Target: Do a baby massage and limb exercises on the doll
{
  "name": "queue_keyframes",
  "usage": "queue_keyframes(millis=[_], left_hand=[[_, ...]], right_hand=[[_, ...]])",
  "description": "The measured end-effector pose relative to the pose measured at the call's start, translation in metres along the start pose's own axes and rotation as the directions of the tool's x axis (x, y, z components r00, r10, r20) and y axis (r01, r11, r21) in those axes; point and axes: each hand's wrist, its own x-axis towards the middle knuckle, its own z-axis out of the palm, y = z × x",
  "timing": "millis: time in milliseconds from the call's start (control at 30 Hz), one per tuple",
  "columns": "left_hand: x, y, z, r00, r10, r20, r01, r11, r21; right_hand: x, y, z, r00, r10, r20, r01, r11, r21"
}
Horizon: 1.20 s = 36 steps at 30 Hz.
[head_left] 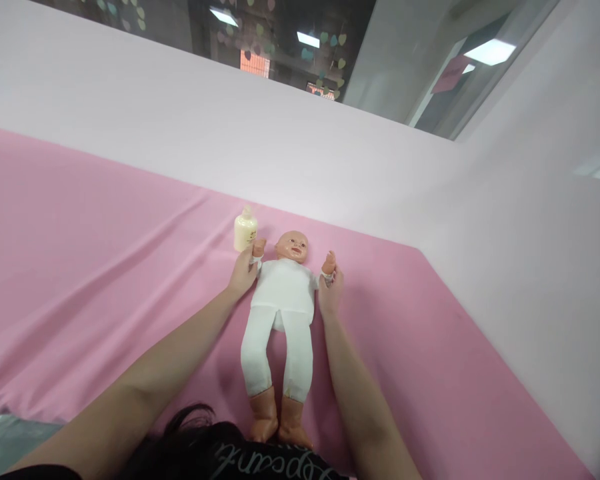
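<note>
A baby doll (pixel 284 290) with a white cloth body lies on its back on the pink sheet (pixel 145 267), its head toward the wall and its feet toward me. My left hand (pixel 243 272) is closed around the doll's arm at the left, near the wrist. On the other side, my right hand (pixel 331 292) grips the doll's other arm just below its small hand. Both doll arms are bent up beside its head. A cream pump bottle (pixel 245 230) stands upright just beyond my left hand.
A white wall (pixel 230 147) runs behind the table, with a window (pixel 280 40) above it. Another white wall (pixel 520 267) borders the right side. Folds crease the sheet at the left, and something greenish and shiny (pixel 10 440) shows at the lower left.
</note>
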Motion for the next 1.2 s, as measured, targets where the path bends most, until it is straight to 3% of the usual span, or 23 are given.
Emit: queue_keyframes(millis=[167, 367, 1200], left_hand=[[-0.003, -0.003, 0.008, 0.998, 0.034, 0.06, -0.042, 0.992, 0.12], [-0.003, -0.01, 0.016, 0.981, 0.089, 0.172, -0.112, 0.986, 0.126], [-0.004, -0.012, 0.013, 0.969, 0.058, 0.238, -0.092, 0.987, 0.132]], right_hand=[[-0.001, -0.001, 0.001, 0.99, -0.111, 0.089, 0.114, 0.993, -0.028], [0.003, 0.007, 0.006, 0.96, -0.185, 0.212, 0.204, 0.976, -0.074], [0.004, 0.014, 0.006, 0.937, -0.207, 0.281, 0.244, 0.964, -0.104]])
